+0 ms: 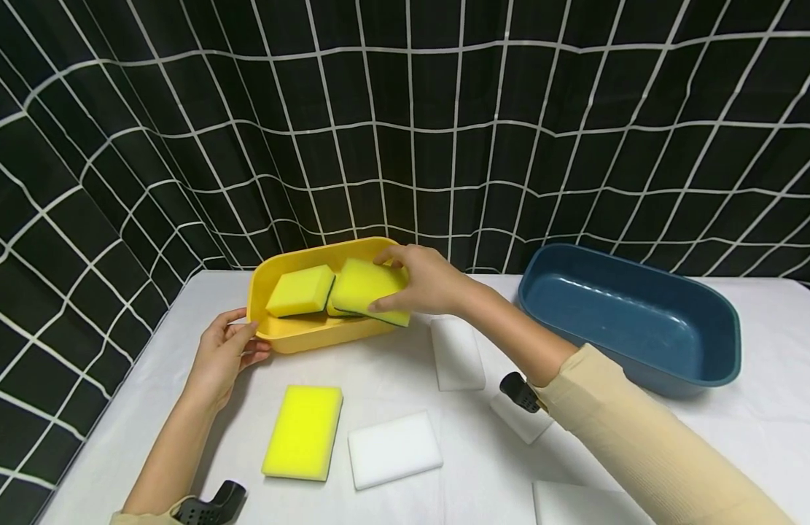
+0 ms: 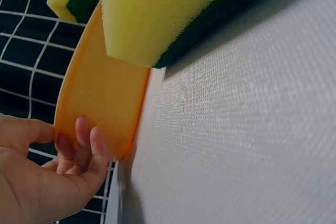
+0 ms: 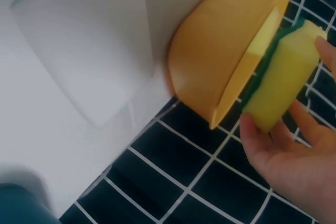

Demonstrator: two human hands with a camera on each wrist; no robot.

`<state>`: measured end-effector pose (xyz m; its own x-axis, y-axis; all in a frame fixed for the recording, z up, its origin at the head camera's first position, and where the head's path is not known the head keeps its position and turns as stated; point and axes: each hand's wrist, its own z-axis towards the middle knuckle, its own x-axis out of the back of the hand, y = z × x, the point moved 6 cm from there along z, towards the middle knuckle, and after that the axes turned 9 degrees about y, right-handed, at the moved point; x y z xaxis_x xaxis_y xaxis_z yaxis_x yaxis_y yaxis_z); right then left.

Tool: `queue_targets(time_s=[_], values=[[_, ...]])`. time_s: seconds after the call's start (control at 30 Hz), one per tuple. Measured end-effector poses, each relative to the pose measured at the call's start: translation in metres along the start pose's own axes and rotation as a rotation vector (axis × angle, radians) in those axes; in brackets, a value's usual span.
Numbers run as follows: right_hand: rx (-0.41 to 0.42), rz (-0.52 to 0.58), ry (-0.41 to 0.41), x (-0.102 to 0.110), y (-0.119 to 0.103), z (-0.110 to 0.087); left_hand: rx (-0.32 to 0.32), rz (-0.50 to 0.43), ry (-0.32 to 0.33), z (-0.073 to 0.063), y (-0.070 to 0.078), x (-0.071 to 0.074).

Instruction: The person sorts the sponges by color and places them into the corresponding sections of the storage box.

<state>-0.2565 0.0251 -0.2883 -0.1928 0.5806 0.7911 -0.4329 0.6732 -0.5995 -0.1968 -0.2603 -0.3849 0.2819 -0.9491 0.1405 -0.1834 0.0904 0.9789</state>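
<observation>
Right hand (image 1: 427, 278) pinches yellow sponge (image 1: 365, 286), fingers sponge-wide, over right end of yellow bin (image 1: 332, 337); left hand (image 1: 222, 356) grips opposite end.

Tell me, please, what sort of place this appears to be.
Probably a staged tabletop workspace: a black grid-patterned curtain hangs behind a white-covered table, which holds a yellow bin and a blue bin.

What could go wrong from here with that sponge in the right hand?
In the head view, the held sponge in the right hand overlaps the near rim of the yellow bin, so it might catch there or drop outside.
It could land on the sponges inside and sit crooked.
The left hand holds only one end of the bin; a bump at the other might swing it.
</observation>
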Motion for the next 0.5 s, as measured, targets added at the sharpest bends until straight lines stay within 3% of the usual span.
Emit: queue_targets(time_s=[0.5], values=[[-0.081,0.012,0.036,-0.005,0.008,0.024,0.001,0.009,-0.001,0.0,0.0,0.0]])
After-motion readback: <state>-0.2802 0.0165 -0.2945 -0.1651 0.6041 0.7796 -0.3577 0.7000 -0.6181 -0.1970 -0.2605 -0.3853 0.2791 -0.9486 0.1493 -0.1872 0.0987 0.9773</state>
